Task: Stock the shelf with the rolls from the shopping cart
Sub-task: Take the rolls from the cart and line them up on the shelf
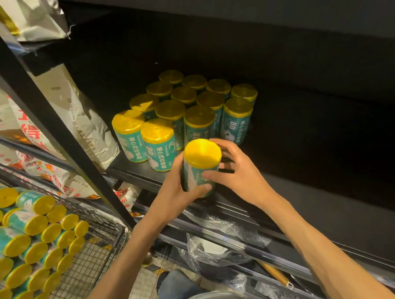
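Both forearms bare, reaching up and forward from the bottom edge, converging mid-frame. Left hand grips a roll from the left: thumb across the lower front, fingers wrapped behind. Right hand cups it from the right: thumb on the front, fingers curled round the far side near the top. Roll upright between both palms.
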